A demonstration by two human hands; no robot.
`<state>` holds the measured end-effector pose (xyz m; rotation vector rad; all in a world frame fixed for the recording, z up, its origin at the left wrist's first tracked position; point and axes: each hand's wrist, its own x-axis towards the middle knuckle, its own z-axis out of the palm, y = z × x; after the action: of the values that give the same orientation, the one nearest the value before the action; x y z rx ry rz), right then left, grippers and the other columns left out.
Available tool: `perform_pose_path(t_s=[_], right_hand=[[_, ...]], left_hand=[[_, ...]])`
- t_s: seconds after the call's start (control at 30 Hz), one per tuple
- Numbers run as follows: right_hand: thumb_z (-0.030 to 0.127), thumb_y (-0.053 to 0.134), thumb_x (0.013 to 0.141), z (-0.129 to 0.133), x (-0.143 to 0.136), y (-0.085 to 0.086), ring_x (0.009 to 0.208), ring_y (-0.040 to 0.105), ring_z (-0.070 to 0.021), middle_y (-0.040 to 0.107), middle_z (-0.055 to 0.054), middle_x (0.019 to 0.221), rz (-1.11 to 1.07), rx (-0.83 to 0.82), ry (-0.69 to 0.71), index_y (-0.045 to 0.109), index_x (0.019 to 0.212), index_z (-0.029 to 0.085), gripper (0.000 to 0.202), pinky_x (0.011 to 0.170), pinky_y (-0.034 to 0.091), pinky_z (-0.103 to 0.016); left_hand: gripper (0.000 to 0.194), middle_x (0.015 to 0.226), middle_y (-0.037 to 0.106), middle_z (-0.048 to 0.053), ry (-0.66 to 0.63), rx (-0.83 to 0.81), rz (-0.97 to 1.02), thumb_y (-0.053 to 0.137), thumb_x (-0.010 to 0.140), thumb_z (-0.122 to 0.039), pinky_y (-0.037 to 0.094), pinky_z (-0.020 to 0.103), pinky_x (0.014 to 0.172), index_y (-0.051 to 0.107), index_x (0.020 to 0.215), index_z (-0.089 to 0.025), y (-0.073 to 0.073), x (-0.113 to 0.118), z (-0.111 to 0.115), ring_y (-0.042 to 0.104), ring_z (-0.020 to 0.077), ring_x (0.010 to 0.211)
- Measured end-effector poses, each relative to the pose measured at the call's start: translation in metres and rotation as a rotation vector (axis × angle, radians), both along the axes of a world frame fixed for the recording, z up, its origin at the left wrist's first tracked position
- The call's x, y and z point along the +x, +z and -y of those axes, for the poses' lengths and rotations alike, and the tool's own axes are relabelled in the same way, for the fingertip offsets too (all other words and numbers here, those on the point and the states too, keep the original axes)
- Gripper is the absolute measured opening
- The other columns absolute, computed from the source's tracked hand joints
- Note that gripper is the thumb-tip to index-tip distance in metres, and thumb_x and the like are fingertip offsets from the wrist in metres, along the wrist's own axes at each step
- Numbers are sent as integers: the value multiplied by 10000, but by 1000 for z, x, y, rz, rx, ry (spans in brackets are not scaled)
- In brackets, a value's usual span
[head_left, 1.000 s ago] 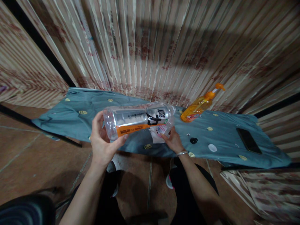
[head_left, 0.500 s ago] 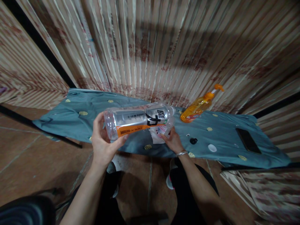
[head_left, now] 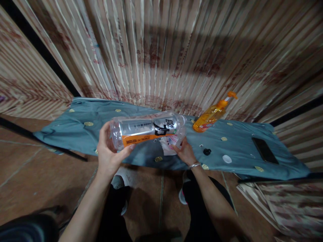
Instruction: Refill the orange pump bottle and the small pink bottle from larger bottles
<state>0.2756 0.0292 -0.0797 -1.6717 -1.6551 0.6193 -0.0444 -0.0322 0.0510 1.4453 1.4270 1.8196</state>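
Note:
A large clear plastic bottle with a silver and orange label lies nearly level above the cloth-covered table, its neck to the right. Around its base end my left hand is closed, thumb along the lower side. My right hand grips a small clear plastic piece below the bottle's neck; its exact shape is partly hidden. Beside the right fingers is a white packet with pink and blue print, partly covered by the bottle.
An orange pump bottle stands tilted in view behind my right hand. To the right lie a black cap, a white disc and a dark phone on the blue-green cloth. Corrugated sheeting rises behind.
The large bottle and both hands have shifted very slightly left in view, along with the whole scene. Both grips look the same.

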Motion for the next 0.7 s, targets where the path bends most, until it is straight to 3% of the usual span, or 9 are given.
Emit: perform_pose_path(t_s=[0.7], right_hand=[[568, 811, 889, 1, 3, 0, 1096, 844, -388, 866, -173, 1232, -19, -11, 25, 636, 1407, 222, 648, 991, 696, -557]], left_hand=[[942, 1445, 776, 145, -41, -30, -14, 1067, 573, -642, 728, 617, 1082, 703, 1356, -267, 1, -7, -7, 769, 471, 1339]])
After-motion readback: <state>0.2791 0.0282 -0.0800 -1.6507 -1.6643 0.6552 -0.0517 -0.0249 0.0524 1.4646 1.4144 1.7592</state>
